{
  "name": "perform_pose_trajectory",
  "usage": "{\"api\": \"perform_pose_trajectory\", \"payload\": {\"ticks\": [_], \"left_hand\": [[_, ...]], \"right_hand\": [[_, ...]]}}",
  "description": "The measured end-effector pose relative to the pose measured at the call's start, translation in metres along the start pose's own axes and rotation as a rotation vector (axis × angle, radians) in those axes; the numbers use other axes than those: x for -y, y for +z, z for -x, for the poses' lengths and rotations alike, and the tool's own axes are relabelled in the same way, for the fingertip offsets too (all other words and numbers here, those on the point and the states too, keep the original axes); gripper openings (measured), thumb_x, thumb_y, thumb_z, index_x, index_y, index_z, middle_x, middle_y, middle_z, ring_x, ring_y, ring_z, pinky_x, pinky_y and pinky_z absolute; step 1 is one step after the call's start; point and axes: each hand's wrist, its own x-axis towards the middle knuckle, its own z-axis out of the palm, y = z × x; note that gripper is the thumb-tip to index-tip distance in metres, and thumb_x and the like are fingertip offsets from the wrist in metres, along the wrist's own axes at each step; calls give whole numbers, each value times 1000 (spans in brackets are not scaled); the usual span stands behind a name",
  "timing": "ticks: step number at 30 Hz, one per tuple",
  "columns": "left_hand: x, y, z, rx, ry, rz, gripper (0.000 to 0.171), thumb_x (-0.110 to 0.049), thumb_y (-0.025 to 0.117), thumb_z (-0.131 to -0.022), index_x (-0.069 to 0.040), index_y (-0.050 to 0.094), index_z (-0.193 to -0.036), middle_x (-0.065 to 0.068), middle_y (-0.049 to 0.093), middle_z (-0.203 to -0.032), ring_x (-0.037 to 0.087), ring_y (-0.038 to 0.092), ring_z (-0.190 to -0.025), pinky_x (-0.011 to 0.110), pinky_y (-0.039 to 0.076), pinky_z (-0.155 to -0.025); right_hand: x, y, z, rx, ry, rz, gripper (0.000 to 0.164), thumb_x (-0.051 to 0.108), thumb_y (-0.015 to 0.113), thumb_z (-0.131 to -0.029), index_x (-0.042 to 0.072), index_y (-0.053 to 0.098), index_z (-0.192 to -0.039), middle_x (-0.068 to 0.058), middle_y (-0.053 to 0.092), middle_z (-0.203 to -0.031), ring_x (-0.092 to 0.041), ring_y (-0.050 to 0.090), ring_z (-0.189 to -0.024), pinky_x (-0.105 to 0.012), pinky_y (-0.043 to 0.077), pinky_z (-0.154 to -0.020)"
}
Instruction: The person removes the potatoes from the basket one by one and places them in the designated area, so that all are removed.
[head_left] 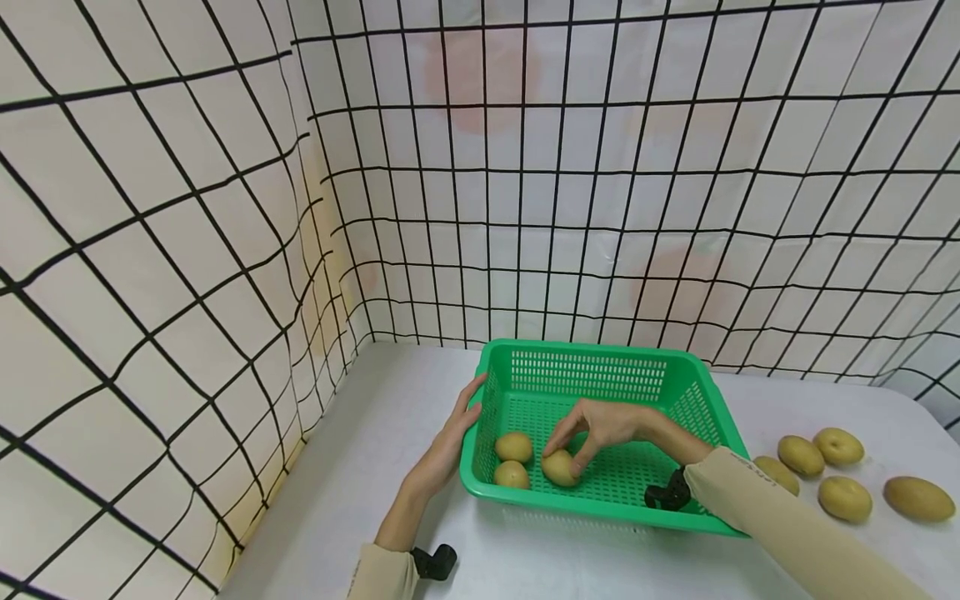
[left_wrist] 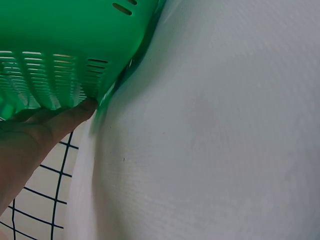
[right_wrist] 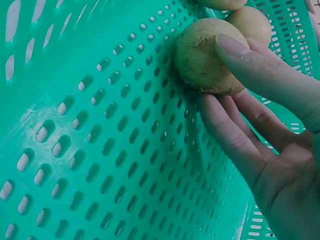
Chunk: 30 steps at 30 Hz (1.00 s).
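Observation:
A green plastic basket (head_left: 570,500) with slotted walls stands on the white table. Inside it, my right hand (head_left: 611,425) pinches a potato (head_left: 559,468) between thumb and fingers, low over the perforated floor. The right wrist view shows the thumb across the top of this potato (right_wrist: 207,57) and the fingers beneath and behind it. Two more potatoes, an upper one (head_left: 513,447) and a lower one (head_left: 512,475), lie at the basket's left end. My left hand (head_left: 442,454) rests against the outside of the left wall, its fingers extended along the slots in the left wrist view.
Right of the basket several loose potatoes lie on the table, among them a round one (head_left: 845,498) and a longer, browner one (head_left: 918,499). Black wire mesh (head_left: 555,172) over white sheeting borders the table at the back and left.

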Motion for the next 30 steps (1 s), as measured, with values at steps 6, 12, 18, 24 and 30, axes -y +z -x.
{"api": "perform_pose_trajectory", "payload": {"ticks": [6, 12, 18, 24, 30], "left_hand": [[-1, 0, 0, 4, 6, 4, 53, -47, 26, -112, -43, 12, -163, 0, 3, -175, 33, 4, -161, 70, 11, -125], [-1, 0, 0, 1, 1, -2, 54, -47, 26, -112, -43, 11, -164, 0, 2, -175, 33, 3, -162, 71, 10, -125], [0, 1, 0, 0, 2, -7, 54, -47, 26, -112, -43, 11, -164, 0, 2, -175, 33, 3, -162, 71, 11, -125], [-1, 1, 1, 0, 3, 1, 53, -45, 26, -113, -42, 11, -164, 0, 2, -175, 33, 3, -162, 70, 10, -125], [-1, 1, 1, 3, 1, 1, 53, -45, 26, -113, -42, 11, -164, 0, 2, -175, 32, 3, -162, 70, 10, -125]], "right_hand": [[-1, -1, 0, 4, -25, 21, 41, 9, 84, -85, 7, 75, -125, -11, 71, -132, -15, 67, -121, -41, 55, -104], [-2, 1, 0, -6, -7, 19, 41, 10, 85, -85, 8, 76, -125, -10, 72, -132, -16, 67, -121, -41, 55, -104], [-3, 2, -1, -2, -18, 17, 41, 10, 85, -85, 7, 75, -125, -12, 72, -131, -17, 68, -121, -38, 55, -104], [-5, 1, -2, 15, -47, 25, 41, 10, 84, -86, 4, 74, -126, -16, 70, -133, -20, 66, -123, -39, 54, -105], [-3, 1, 0, 21, -68, 44, 42, 10, 83, -87, 2, 73, -127, -17, 70, -133, -22, 66, -124, -41, 54, -104]]}}
